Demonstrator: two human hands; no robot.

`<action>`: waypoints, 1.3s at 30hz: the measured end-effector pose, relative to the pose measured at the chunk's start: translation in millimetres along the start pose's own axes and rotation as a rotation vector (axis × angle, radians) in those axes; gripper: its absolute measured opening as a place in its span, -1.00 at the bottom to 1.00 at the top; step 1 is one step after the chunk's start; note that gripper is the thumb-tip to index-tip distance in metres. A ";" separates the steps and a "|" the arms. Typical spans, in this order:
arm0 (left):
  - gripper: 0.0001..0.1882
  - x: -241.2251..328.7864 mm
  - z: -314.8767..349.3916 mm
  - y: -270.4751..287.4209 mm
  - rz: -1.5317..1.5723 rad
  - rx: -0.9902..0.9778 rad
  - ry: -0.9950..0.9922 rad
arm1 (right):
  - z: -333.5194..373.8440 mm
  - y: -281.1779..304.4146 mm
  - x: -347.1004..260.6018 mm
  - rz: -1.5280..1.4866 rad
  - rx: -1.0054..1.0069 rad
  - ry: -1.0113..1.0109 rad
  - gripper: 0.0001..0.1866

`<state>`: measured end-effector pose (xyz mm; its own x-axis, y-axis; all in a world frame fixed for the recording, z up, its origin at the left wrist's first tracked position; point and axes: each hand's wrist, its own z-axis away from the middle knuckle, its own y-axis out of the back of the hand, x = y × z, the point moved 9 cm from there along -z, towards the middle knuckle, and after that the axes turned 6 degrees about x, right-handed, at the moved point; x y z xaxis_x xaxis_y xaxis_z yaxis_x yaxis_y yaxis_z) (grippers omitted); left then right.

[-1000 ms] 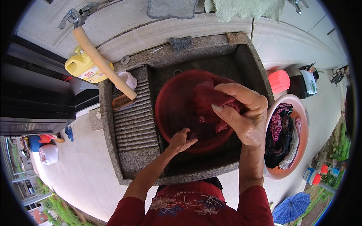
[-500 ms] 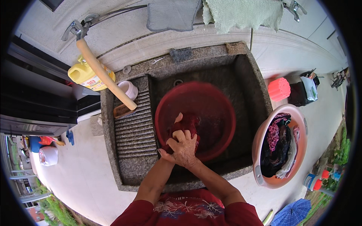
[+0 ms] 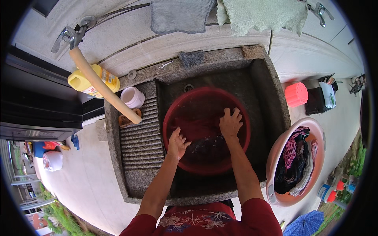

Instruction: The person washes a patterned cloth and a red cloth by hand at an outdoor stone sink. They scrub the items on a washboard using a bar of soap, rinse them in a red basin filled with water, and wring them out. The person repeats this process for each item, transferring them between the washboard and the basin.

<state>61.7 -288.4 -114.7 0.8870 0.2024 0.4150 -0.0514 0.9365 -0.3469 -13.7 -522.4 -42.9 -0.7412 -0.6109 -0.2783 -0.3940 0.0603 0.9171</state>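
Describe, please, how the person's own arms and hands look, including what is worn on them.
The left hand and right hand are bare, with no gloves. The forearms are uncovered, and no watch or bracelet can be seen. Short, plain dark red sleeves belong to a red shirt with a pale and blue branching print.

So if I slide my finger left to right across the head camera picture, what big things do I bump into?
Yellow jug → small white pot → red basin → peach laundry tub.
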 end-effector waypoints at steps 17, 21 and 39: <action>-0.28 -6.7 11.9 -50.7 0.057 -0.425 0.091 | 62.7 98.6 -124.9 -0.817 -0.161 0.298 -0.86; -0.43 9.1 40.6 -73.6 -0.060 -0.647 -0.106 | 103.4 142.7 -154.1 -0.779 -0.015 0.480 -0.83; -0.32 -23.1 65.5 8.1 -0.910 -0.014 -0.171 | -7.9 31.5 26.9 -1.341 -0.178 -0.338 -0.75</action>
<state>10.7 -266.7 -72.0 0.5032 -0.5685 0.6509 0.6383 0.7522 0.1636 -41.7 -543.2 -19.2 0.0377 0.0975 -0.9945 -0.8452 -0.5278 -0.0838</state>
